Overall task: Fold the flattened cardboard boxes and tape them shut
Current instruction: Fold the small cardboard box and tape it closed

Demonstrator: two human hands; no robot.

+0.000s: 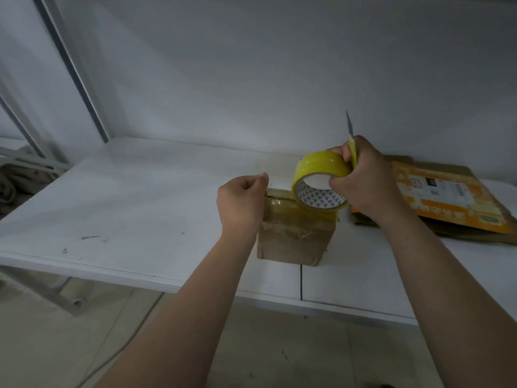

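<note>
Yellow tape roll [321,175] rests on the small box [293,242] on the surface [140,205], gripped by the right hand [363,183] together with a knife [350,130], blade up. The left hand [240,204] pinches the tape end [270,195] at the box's edge. Danger: that blade slipping into skin, or slack tape wrinkling.

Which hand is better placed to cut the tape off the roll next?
Right, I'd say. The right hand grips the knife alongside the tape roll, which rests on the box top. The left hand pinches the tape end at the box's left edge, probably holding it down.
</note>
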